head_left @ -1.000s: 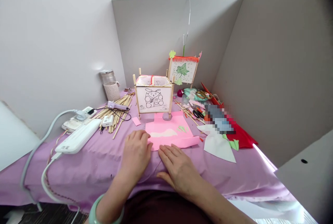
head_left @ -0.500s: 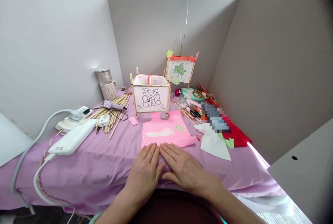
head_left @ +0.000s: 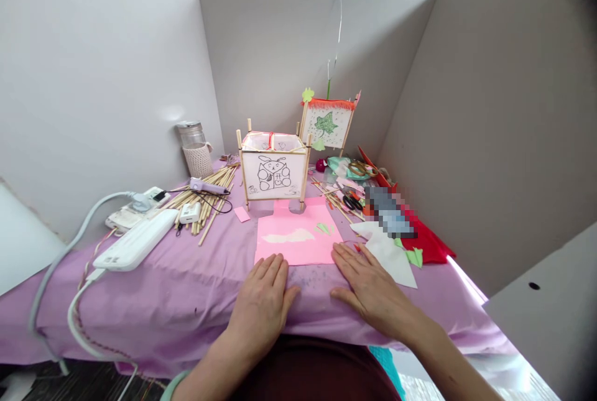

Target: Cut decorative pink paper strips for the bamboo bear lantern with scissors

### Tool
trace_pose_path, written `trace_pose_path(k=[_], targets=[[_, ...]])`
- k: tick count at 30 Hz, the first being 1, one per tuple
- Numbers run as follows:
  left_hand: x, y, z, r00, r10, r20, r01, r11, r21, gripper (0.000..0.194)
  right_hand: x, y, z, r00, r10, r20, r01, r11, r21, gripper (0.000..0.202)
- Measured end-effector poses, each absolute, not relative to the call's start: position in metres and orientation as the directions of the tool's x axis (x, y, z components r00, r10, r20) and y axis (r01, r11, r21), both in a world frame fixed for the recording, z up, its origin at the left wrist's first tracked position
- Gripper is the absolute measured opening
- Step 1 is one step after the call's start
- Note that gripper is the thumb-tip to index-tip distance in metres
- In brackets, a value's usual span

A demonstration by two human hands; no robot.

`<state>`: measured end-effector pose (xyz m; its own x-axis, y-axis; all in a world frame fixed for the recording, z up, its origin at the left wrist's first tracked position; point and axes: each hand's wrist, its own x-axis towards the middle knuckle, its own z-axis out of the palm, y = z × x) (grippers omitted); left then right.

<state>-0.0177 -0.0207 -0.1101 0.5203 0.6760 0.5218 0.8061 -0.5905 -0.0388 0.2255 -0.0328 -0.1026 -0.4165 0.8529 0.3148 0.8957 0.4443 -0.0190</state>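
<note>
A pink sheet of paper (head_left: 298,255) lies on the purple tablecloth in front of me, with a pale scrap (head_left: 289,236) and green bits (head_left: 323,227) on it. My left hand (head_left: 265,289) rests flat at its near left corner, fingers stretched out. At the near right corner lies my right hand (head_left: 366,283), also flat, its fingertips touching the paper's edge. Neither hand grips anything. Just behind the paper stands a stick-framed paper lantern (head_left: 274,176) with a rabbit-like drawing on its front panel.
Wooden sticks (head_left: 212,202), a purple tool (head_left: 208,186), a white power bank (head_left: 135,240) and a jar (head_left: 194,149) are on the left. Behind stands a second lantern (head_left: 326,124). Scissors (head_left: 353,202), white paper (head_left: 396,261) and red material (head_left: 431,242) lie right. Grey panels (head_left: 303,46) enclose the table.
My right hand has slid right along the near edge, away from my left hand, and the paper's raised right corner now lies flatter. My left hand stays nearly in place.
</note>
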Motion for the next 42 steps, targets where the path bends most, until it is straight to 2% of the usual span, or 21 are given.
trace_pose_path(k=[3,6,8,12,16,23,26,30,32,35,37,39,42], targets=[[-0.011,-0.022,-0.103,0.494,0.721,0.486,0.83,-0.558,-0.017,0.039,0.207,-0.034,-0.098,-0.404,0.837,0.369,0.897,0.441,-0.016,0.065],[-0.006,-0.024,-0.098,0.531,0.743,0.407,0.824,-0.565,-0.043,0.037,0.177,-0.04,-0.092,-0.503,0.778,0.376,0.828,0.559,-0.048,0.068],[-0.005,-0.025,-0.098,0.589,0.728,0.349,0.792,-0.605,-0.074,0.035,0.157,-0.045,-0.091,-0.543,0.757,0.365,0.78,0.615,-0.115,0.076],[-0.009,-0.023,-0.103,0.643,0.685,0.342,0.748,-0.658,-0.089,0.031,0.139,-0.051,-0.099,-0.46,0.802,0.381,0.819,0.549,-0.167,0.086],[-0.01,-0.022,-0.105,0.588,0.698,0.41,0.778,-0.626,-0.05,0.03,0.145,-0.053,-0.111,-0.38,0.828,0.413,0.884,0.457,-0.103,0.085],[-0.008,-0.024,-0.102,0.549,0.713,0.436,0.8,-0.599,-0.028,0.037,0.175,-0.052,-0.125,-0.326,0.815,0.479,0.94,0.331,0.077,0.083],[-0.008,-0.025,-0.104,0.534,0.708,0.462,0.803,-0.596,-0.015,0.037,0.183,-0.052,-0.129,-0.291,0.822,0.49,0.956,0.271,0.112,0.085],[-0.016,-0.022,-0.107,0.52,0.692,0.501,0.777,-0.626,0.059,0.038,0.182,-0.053,-0.132,-0.243,0.823,0.514,0.97,0.215,0.114,0.084],[-0.026,-0.018,-0.106,0.497,0.692,0.523,0.743,-0.651,0.155,0.031,0.18,-0.052,-0.132,-0.229,0.826,0.515,0.973,0.197,0.118,0.084],[-0.043,-0.01,-0.097,0.355,0.725,0.59,0.72,-0.615,0.322,0.021,0.178,-0.051,-0.13,-0.227,0.827,0.514,0.974,0.185,0.133,0.083],[-0.053,-0.002,-0.09,0.257,0.74,0.622,0.742,-0.563,0.364,0.02,0.178,-0.05,-0.13,-0.232,0.825,0.515,0.972,0.185,0.142,0.081],[-0.06,0.006,-0.085,0.237,0.773,0.589,0.778,-0.513,0.361,0.021,0.179,-0.049,-0.13,-0.234,0.827,0.511,0.972,0.182,0.151,0.081],[-0.064,0.017,-0.083,0.274,0.85,0.449,0.822,-0.449,0.349,0.026,0.179,-0.049,-0.131,-0.228,0.836,0.499,0.973,0.174,0.153,0.081]])
